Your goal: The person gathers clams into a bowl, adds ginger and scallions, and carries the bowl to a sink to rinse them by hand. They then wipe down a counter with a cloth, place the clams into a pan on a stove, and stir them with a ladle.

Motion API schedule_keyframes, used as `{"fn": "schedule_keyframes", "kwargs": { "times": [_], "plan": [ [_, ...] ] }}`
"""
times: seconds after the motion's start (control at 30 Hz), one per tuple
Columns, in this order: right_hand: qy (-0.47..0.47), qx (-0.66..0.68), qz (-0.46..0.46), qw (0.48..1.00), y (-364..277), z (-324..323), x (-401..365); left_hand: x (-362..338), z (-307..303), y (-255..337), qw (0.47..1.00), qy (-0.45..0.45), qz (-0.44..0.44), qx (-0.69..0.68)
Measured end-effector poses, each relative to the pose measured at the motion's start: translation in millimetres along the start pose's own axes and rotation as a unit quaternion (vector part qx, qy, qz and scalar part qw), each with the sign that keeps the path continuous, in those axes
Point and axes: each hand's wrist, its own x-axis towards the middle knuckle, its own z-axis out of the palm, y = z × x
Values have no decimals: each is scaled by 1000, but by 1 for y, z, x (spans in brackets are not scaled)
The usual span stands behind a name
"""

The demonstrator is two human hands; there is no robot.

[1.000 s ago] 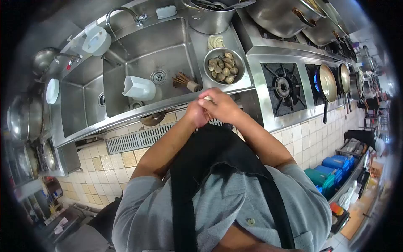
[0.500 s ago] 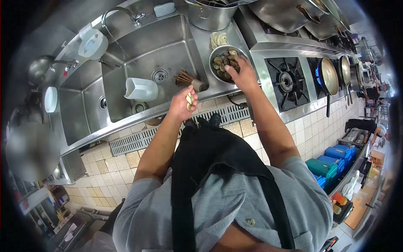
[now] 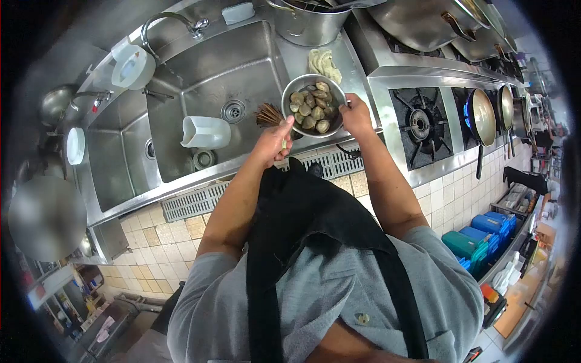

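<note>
A round metal bowl (image 3: 336, 130) filled with clams (image 3: 315, 107) is tilted toward me at the sink's right front edge. My right hand (image 3: 356, 116) grips its right rim, thumb on top. My left hand (image 3: 273, 143) is closed at the lower left of the bowl, with its thumb right at the rim. A small pale yellow-green piece (image 3: 284, 144) shows between its curled fingers; the rest is hidden. Just behind that hand, a bamboo brush (image 3: 268, 115) lies in the sink, its handle end covered by the bowl and hand.
A white plastic pitcher (image 3: 207, 132) lies in the sink basin (image 3: 206, 72). A crumpled cloth (image 3: 325, 65) is on the counter behind the bowl, near a large pot (image 3: 308, 27). To the right are a gas burner (image 3: 417, 124) and a frying pan (image 3: 482, 118) over a blue flame.
My right hand has left the clams and taken the bowl's right rim. The bowl has come left and toward me, tilting. My left hand has moved right to meet it, turning over.
</note>
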Motion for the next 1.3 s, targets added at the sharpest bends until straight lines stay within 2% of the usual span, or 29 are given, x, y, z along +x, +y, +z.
{"fn": "schedule_keyframes", "kwargs": {
  "times": [0.17, 0.23, 0.3, 0.33, 0.4, 0.43, 0.5, 0.57, 0.73, 0.77, 0.8, 0.83, 0.9, 0.93, 1.07, 1.2, 1.3],
  "plan": [
    [-16, 39, 23, 999, -31, 31, -11, 14, -32, 16, 990, -36, -84, 110],
    [-15, 65, -3, 998, -40, 49, -10, 19, -52, 20, 987, -34, -88, 130],
    [-35, 116, 23, 992, -53, 68, -13, 28, -78, 19, 985, 4, -101, 143],
    [6, 86, -9, 996, -66, 77, -19, 26, -87, 21, 984, 3, -105, 145],
    [88, 50, -100, 990, -94, 92, -31, 17, -102, 32, 992, 32, -41, 114],
    [89, 52, -98, 990, -105, 99, -32, 14, -109, 36, 992, 33, -43, 116],
    [179, -73, -330, 924, -125, 113, -32, 10, -120, 45, 989, 76, -30, 126],
    [110, -28, -319, 941, -144, 131, -32, 8, -130, 50, 989, 78, -30, 124],
    [120, -24, -241, 963, -170, 179, -19, 8, -142, 65, 978, 120, -20, 169],
    [127, -32, -234, 963, -174, 185, -17, 19, -153, 59, 951, 125, 99, 266],
    [143, -26, -229, 962, -178, 191, -15, 30, -162, 53, 901, 125, 218, 355],
    [160, -21, -225, 961, -179, 195, -12, 28, -160, 63, 898, 117, 218, 363],
    [169, -5, -232, 958, -183, 202, -6, 14, -151, 92, 876, 192, 167, 409],
    [178, 9, -232, 956, -186, 205, -3, 14, -154, 100, 846, 198, 148, 473],
    [195, 74, -238, 949, -201, 207, 1, -23, -131, 137, 797, 229, 180, 530],
    [210, 121, -248, 938, -211, 207, 3, -31, -129, 147, 755, 258, 215, 563],
    [215, 142, -249, 933, -218, 204, 3, -49, -113, 160, 761, 265, 204, 556]
  ]
}}
